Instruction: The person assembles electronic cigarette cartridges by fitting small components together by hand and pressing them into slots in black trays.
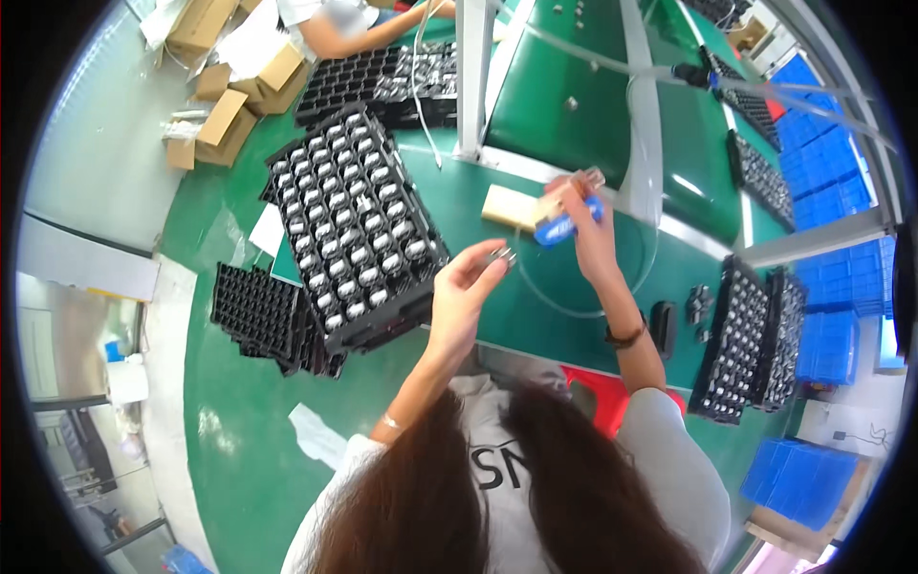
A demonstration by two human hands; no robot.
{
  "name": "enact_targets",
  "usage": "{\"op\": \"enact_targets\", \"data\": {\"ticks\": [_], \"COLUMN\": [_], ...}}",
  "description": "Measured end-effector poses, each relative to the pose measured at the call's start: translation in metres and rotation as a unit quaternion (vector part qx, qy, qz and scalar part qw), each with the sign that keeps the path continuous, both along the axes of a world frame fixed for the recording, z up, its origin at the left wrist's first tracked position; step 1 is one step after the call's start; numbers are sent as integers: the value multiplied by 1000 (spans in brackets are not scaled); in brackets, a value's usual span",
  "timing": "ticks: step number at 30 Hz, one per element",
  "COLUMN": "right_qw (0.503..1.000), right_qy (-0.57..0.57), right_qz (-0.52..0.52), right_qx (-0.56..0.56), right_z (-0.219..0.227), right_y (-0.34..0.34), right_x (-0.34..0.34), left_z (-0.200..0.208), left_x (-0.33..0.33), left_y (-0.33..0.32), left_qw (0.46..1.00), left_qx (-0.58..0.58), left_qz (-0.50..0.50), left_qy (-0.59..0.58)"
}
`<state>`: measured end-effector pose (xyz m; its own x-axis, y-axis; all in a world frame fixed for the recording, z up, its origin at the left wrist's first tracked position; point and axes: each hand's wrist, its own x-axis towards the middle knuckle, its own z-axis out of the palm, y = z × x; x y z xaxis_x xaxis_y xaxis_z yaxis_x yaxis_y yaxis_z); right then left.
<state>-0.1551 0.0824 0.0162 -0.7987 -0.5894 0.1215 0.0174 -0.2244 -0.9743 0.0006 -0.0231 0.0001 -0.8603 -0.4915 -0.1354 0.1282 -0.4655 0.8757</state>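
My left hand [461, 292] is closed, thumb and fingertips pinching a small shiny metal part [504, 255] above the green tabletop [545, 287]. My right hand [585, 225] is wrapped round a blue object with a clear end [555, 230]; its exact kind I cannot make out. A pale yellow block [510, 206] lies on the table just left of my right hand. To the left of my left hand sits a black tray [411, 230] with rows of round silver-white parts in its pockets, tilted and raised on other trays.
Black trays [253, 301] are stacked lower at the left. More filled trays [732, 335] stand at the right, near a dark oblong object [663, 329]. A metal post [472, 77] and green conveyor belt [564, 105] lie ahead. Another person's arm [382, 33] reaches in at the top.
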Motion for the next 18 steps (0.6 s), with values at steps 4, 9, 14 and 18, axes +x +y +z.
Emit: {"op": "enact_targets", "data": {"ticks": [4,9,14,18], "right_qw": [998,1000,1000,1000], "right_qy": [56,-7,-27,-24], "right_qz": [12,-1,-3,15], "right_qx": [-3,0,-4,13], "right_z": [-4,-11,-19,-16], "right_y": [13,22,25,28], "right_x": [49,72,79,81], "left_z": [5,3,-9,-3], "left_x": [7,14,22,23], "left_y": [9,19,20,20], "left_qw": [999,1000,999,999], "left_qx": [-19,-13,3,40], "left_qz": [-29,-11,-29,-29], "left_qy": [2,-14,-32,-15]}}
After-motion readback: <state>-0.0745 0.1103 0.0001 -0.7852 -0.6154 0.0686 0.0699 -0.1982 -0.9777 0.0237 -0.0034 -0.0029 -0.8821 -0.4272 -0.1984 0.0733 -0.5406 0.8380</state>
